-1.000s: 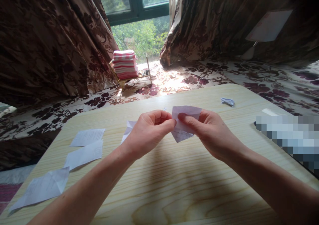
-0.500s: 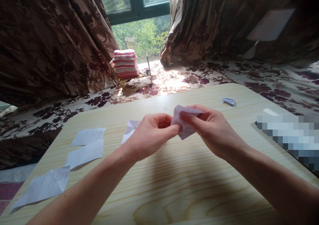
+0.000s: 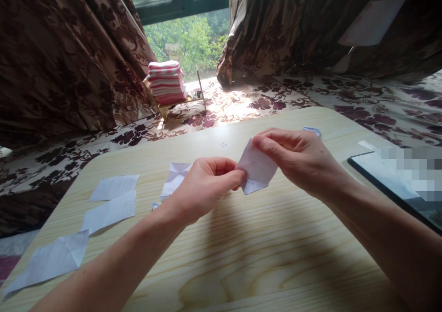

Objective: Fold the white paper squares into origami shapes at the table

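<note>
Pale wood-grain tabletop (image 3: 262, 247), small creased white paper piece (image 3: 259, 167) between both hands, left (image 3: 239, 171) pinching its lower left edge, right (image 3: 257, 142) its top

The pale wood-grained worktop (image 3: 262, 247) has rounded far corners. Three creased paper sheets (image 3: 108, 211) lie along its left side, two of them close together and one nearer the viewer. Right of them sits a folded paper (image 3: 174, 179), partly behind the left forearm. A small folded piece (image 3: 311, 131) lies at the far right; a dark-edged device (image 3: 386, 178), partly pixelated, lies near the right edge.
</note>
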Available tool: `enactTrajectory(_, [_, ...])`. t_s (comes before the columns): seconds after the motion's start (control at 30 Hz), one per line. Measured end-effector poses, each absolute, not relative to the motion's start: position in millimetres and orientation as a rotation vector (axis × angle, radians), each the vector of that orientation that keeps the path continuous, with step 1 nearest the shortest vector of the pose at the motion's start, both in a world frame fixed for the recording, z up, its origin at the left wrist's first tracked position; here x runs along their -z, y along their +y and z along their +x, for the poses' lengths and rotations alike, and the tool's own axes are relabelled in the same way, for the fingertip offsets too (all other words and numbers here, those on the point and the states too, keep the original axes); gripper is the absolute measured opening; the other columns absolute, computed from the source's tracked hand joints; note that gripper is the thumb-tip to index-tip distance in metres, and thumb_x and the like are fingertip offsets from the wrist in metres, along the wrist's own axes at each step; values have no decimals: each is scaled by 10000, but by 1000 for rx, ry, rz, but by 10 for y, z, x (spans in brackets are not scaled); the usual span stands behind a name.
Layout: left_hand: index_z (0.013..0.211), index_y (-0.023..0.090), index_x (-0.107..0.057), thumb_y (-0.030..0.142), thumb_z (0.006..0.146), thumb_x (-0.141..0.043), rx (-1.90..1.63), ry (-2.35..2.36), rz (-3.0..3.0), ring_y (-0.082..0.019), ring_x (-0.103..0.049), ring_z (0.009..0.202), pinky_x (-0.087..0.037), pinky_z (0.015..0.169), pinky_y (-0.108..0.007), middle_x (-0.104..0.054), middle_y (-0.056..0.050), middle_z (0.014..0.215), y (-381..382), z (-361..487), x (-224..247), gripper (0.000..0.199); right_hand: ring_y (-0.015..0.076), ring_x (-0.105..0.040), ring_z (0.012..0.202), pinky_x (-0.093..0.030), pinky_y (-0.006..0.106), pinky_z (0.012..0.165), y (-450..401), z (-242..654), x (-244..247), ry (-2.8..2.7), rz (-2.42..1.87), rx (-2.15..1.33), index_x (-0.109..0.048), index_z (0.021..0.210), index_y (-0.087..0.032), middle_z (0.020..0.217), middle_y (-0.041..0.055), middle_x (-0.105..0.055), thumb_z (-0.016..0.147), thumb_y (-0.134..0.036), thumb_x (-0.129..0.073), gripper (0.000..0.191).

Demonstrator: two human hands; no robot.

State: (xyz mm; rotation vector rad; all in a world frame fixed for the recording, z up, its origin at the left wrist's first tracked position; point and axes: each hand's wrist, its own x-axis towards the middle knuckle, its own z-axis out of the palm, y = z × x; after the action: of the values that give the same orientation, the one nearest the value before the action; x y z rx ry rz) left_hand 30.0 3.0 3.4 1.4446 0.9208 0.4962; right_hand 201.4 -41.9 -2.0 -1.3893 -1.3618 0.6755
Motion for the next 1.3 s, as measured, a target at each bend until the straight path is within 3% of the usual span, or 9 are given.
enactTrajectory(0.23, [704,129,-716,259,699,-737,-855,946,1226,-104,-531,644,-412,692,-262,-650,-6,642,73,314,7,132,173,-594,784,-447,289,705,-372,2085,99,-1274,-1397,-642,-708,835,-212,803,16,-673,858,-612,-535,436])
enactTrajectory(0.67, [691,131,-716,251,699,-763,-899,850,1161,-100,-527,639,-420,700,-259,-651,1,629,51,284,-19,129,130,-400,578,-331,255,506,-457,1828,79,-1358,-1336,-928,-680,704,-207,600,-16,-480,808,-550,-624,363])
enactTrajectory(0.93, [731,126,-720,283,719,-759,-897,866,1193,-109,-525,670,-414,729,-264,-653,-5,659,57,277,-43,162,122,-389,567,-325,252,509,-467,1825,60,-1326,-1318,-971,-688,714,-211,590,-21,-485,808,-539,-630,346])
enactTrajectory(1.1, [764,121,-743,330,757,-736,-837,780,1209,-133,-558,726,-425,759,-274,-677,-22,679,38,285,-35,210,117,-365,569,-302,249,500,-475,1811,66,-1303,-1286,-1042,-621,600,-204,571,-34,-438,742,-499,-716,342])
enactTrajectory(1.3, [835,138,-774,278,766,-723,-902,778,1149,-136,-596,730,-452,751,-261,-724,-28,718,59,280,-40,164,122,-397,568,-325,253,499,-483,1790,100,-1333,-1333,-1056,-660,659,-195,580,-19,-476,762,-528,-686,349])
